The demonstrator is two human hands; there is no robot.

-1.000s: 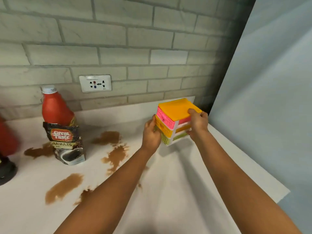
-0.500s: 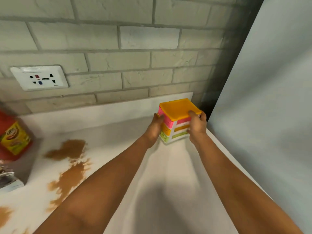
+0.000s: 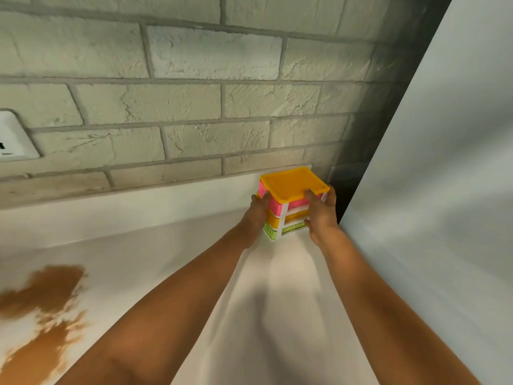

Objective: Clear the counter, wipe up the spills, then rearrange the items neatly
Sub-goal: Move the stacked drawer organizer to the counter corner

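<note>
— Pale brick wall [image 3: 194,101] runs behind both hands, with a white counter [image 3: 172,245] under them. What sits between the hands?

— A small drawer organizer [image 3: 288,201] with an orange top, then a pink, an orange and a green drawer in a white frame. It stands upright at the far right end of the counter, close to the low white backsplash.

— How is it held?

— The left hand [image 3: 256,215] grips its left side, fingers curled round the pink and orange drawers. The right hand [image 3: 320,213] grips the right front corner, thumb on the orange top's edge.

— Is it resting on the counter?

— Its base looks to be on the surface or just above; I cannot tell which.

— What lies to the right of the right hand?

— A plain grey-white panel [image 3: 444,190], just beside that wrist.

— And off to the left?

— A brown spill [image 3: 41,309] on the counter, well apart from the left hand, beyond the forearm. A white wall socket [image 3: 15,137] shows at the frame's left edge, above it.
</note>
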